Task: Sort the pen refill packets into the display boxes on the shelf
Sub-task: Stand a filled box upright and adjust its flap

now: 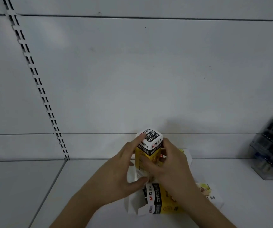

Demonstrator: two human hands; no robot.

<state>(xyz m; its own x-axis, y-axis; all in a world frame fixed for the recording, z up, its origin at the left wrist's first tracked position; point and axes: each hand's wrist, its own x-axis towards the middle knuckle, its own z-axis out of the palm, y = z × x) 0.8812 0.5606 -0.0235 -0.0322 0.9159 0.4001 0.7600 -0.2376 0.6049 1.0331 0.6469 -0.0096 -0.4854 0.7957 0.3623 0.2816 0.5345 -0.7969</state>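
We see two hands at the lower centre of the frame, both on one upright refill box (149, 146), a white, black and yellow carton marked MG-6139 on its top face. The left hand (124, 170) wraps the box's left side, its fingers (138, 140) reaching up near the top edge and its thumb low on the front; this grip is closed round the box. The right hand (170, 165) grips the right side, with fingers curled across the yellow front. Below the hands, at the bottom centre, lies a second box (162, 200) of the same print, flat on the white shelf (34, 186), with a white flap open at its left end; the upright box stands just behind it. We count two such boxes for certain; a yellow-printed packet (204, 189) shows beside the right forearm, and whether it is a third box we cannot tell. At the far right edge stands one clear display case (270, 148), blurred, holding dark pens, well apart from the hands. A slotted upright (34, 69) runs diagonally down the back panel (149, 71) at upper left.
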